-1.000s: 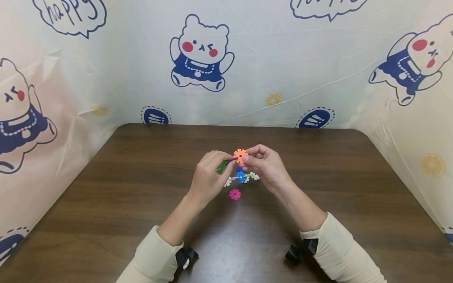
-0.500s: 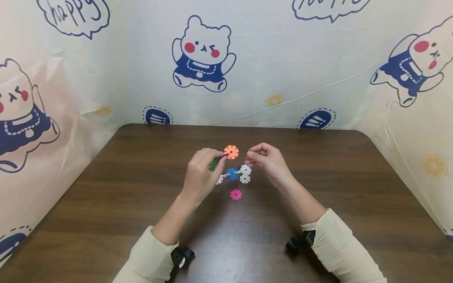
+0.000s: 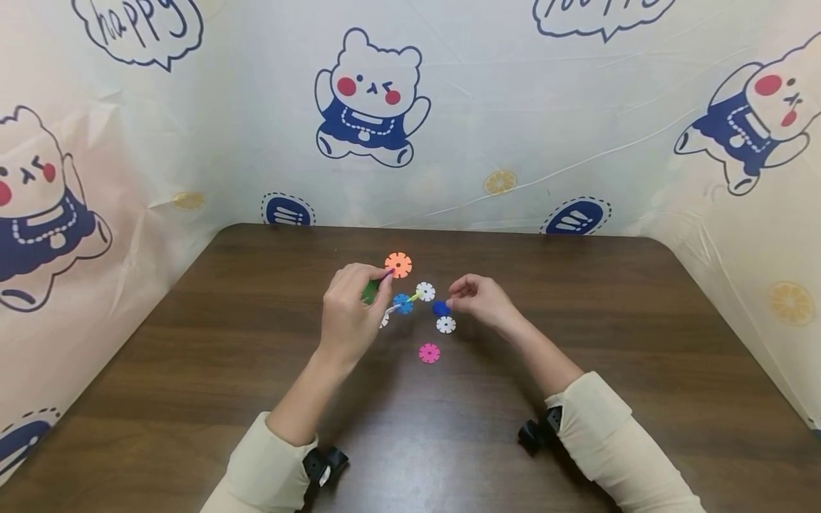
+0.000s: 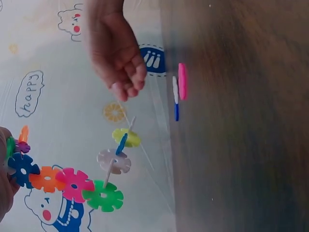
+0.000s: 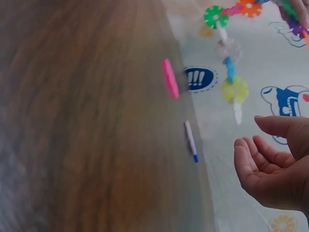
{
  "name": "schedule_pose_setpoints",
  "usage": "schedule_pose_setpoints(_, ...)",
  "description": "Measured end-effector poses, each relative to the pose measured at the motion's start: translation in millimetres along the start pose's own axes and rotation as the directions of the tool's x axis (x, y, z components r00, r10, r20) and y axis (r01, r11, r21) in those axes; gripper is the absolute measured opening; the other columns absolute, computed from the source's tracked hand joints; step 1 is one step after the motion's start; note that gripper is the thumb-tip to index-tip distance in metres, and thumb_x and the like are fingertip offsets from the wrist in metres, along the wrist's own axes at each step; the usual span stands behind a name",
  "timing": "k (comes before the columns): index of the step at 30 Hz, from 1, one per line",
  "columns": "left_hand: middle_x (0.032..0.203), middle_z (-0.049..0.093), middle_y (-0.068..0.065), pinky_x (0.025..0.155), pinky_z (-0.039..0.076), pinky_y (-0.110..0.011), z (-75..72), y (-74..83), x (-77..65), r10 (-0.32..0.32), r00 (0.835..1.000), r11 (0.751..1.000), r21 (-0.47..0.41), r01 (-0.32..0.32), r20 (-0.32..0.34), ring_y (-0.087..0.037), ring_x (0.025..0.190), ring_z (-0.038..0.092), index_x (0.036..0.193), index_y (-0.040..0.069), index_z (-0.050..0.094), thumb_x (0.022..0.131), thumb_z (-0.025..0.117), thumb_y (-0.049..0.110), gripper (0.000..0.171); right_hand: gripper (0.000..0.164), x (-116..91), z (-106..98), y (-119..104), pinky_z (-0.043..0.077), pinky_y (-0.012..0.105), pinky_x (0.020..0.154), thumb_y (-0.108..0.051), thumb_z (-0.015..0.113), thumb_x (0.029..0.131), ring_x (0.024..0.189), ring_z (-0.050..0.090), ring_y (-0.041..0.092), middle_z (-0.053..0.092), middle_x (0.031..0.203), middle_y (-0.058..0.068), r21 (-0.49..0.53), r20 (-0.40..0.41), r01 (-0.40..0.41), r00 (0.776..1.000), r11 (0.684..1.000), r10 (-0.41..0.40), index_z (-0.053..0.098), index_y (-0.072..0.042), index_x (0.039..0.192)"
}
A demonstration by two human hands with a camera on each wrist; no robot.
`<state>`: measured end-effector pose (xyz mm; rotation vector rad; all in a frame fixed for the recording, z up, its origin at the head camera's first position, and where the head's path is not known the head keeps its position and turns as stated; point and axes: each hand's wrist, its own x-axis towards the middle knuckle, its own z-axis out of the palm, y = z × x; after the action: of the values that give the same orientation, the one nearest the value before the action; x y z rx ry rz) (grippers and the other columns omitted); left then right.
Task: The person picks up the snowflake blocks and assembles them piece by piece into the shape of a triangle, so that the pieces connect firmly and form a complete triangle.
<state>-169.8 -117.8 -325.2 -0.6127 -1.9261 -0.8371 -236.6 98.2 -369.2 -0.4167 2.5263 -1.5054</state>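
Observation:
My left hand pinches one end of a chain of slotted plastic snowflake discs, held above the table. An orange disc stands out beyond the fingertips. In the left wrist view the chain runs through dark blue, orange, pink and a green disc, then hangs through white, blue and a yellow disc to a white one. My right hand is by a loose blue disc, its fingers overlapping it in the head view. In the right wrist view that hand's thumb and fingers are apart, with nothing between them.
A loose white disc lies against the blue one, and a pink disc lies nearer to me on the brown wooden table. Behind the table hangs a sheet printed with cartoon bears.
My right hand has let go of the chain and dropped toward the loose blue disc. My left hand has carried the chain leftward, uncovering the loose blue and white discs.

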Motion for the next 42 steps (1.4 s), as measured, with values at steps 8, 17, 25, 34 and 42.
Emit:
schedule_pose_setpoints(8,0.078,0.064,-0.016,0.067,0.049,-0.034,-6.0,-2.2,3.6,-0.011,0.999,1.0,0.018,0.012,-0.038,-0.025,0.071,0.057,0.083,-0.007,0.064,0.075,0.071,-0.006,0.01,0.026,6.4,3.7,8.4,0.046,0.029,0.068,-0.012,0.074,0.076,0.077,0.057,0.018,0.064,0.084,0.006,-0.241,0.105,0.015,0.994,0.971,0.011,0.064,0.002,0.096)
schedule_pose_setpoints(17,0.079,0.064,-0.015,0.067,0.049,-0.033,-8.0,-4.0,4.1,-0.023,0.999,1.0,0.015,0.024,-0.041,-0.025,0.071,0.057,0.084,-0.007,0.064,0.075,0.07,-0.006,0.01,0.022,8.4,9.3,13.1,0.043,0.029,0.069,-0.014,0.078,0.072,0.075,0.053,0.016,0.061,0.078,0.001,-0.432,0.157,0.048,0.987,0.901,0.023,0.066,-0.004,0.087)
schedule_pose_setpoints(25,0.08,0.064,-0.016,0.067,0.047,-0.032,-9.7,-3.6,5.7,-0.032,0.998,0.999,0.007,0.032,-0.045,-0.028,0.071,0.058,0.085,-0.007,0.064,0.077,0.07,-0.004,0.01,0.025,9.9,15.8,14.0,0.043,0.029,0.067,-0.015,0.08,0.069,0.072,0.052,0.016,0.058,0.075,0.0,-0.51,0.15,0.081,0.989,0.856,-0.004,0.065,-0.005,0.087)
schedule_pose_setpoints(34,0.08,0.064,-0.016,0.067,0.049,-0.032,-9.1,-3.8,4.6,-0.031,0.999,0.999,0.007,0.032,-0.041,-0.025,0.072,0.057,0.085,-0.007,0.064,0.077,0.071,-0.004,0.011,0.026,9.9,17.1,15.9,0.041,0.028,0.063,-0.011,0.08,0.068,0.068,0.05,0.015,0.055,0.071,-0.001,-0.496,0.128,0.083,0.992,0.865,-0.022,0.06,-0.006,0.084)
schedule_pose_setpoints(42,0.079,0.064,-0.015,0.065,0.048,-0.032,-5.9,-5.1,2.0,-0.033,0.999,0.999,-0.005,0.033,-0.028,-0.024,0.071,0.057,0.083,-0.007,0.064,0.077,0.07,-0.004,0.009,0.012,2.5,5.3,15.3,0.042,0.027,0.061,-0.001,0.068,0.077,0.065,0.051,0.014,0.056,0.07,0.0,-0.388,0.118,0.089,0.992,0.917,-0.047,0.059,-0.006,0.082)
